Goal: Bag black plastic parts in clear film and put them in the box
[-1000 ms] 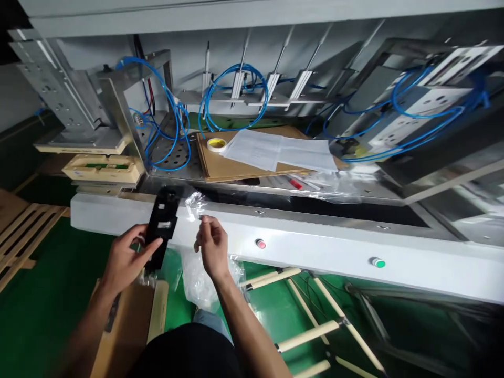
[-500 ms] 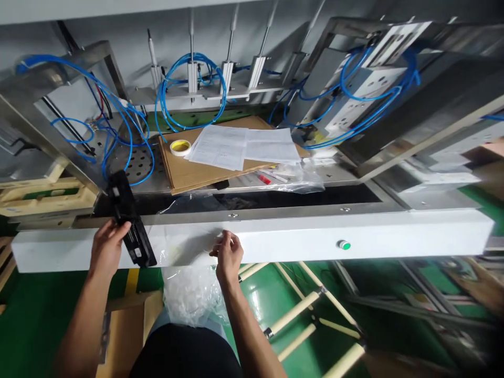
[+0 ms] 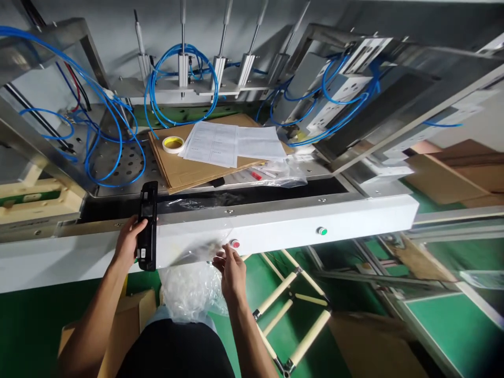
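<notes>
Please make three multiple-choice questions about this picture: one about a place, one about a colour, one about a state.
1. Where does the tape roll lie?
A. on the cardboard
B. on the floor
C. in the bag

2. What colour are the hoses?
A. red
B. blue
C. yellow

3. What does the left hand do?
A. hangs free
B. presses the green button
C. holds the black part

Answers: 1 A, the roll sits on the brown sheet beside the papers. 2 B, all looped hoses are blue. 3 C, fingers wrap the part; the right hand touches the plastic bag.
</notes>
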### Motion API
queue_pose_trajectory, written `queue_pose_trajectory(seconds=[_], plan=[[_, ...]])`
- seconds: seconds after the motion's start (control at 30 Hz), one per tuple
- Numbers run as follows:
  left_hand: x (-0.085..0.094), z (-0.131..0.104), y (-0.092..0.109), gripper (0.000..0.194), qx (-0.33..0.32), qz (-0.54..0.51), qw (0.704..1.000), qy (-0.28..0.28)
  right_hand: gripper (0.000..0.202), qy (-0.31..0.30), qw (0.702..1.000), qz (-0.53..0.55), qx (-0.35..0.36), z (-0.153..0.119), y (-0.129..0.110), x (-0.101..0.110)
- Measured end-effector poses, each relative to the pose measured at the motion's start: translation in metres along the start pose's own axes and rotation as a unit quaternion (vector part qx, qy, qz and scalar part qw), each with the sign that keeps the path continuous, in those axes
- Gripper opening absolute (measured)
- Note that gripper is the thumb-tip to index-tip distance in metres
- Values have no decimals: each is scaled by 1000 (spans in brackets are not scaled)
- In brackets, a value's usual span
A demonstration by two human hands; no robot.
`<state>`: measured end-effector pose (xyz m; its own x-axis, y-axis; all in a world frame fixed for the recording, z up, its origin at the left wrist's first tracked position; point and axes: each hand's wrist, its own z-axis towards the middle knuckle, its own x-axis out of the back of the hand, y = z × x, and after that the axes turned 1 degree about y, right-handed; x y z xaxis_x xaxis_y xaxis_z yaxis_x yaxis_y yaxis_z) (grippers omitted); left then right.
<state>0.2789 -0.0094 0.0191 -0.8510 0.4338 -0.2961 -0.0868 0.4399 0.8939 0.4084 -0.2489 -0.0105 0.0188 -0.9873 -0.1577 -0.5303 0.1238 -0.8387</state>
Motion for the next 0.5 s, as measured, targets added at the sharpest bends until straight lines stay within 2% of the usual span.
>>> queue_pose_trajectory(seconds=[0.23, 0.3, 0.33, 0.37, 0.43, 0.47, 0.5], plan=[[6, 17, 2, 61, 19, -24, 999, -22, 60, 11, 1000, -22, -7, 3, 1, 9], [6, 16, 4, 57, 17, -29, 999, -21, 61, 53, 997, -43, 43, 0, 0, 16], [5, 16, 6, 55, 17, -31, 999, -21, 59, 91, 989, -63, 93, -2, -1, 20], [4, 15, 7, 54, 20, -32, 999, -21, 55, 133, 973, -94, 160, -4, -2, 22], [3, 15, 10, 54, 28, -31, 999, -25, 45, 173, 910, -193, 325, -7, -4, 21], [2, 15, 12, 55, 31, -32, 999, -26, 40, 152, 865, -257, 403, -6, -5, 18], [2, 16, 13, 55, 32, -34, 999, -28, 39, 105, 817, -324, 465, -5, -6, 12]])
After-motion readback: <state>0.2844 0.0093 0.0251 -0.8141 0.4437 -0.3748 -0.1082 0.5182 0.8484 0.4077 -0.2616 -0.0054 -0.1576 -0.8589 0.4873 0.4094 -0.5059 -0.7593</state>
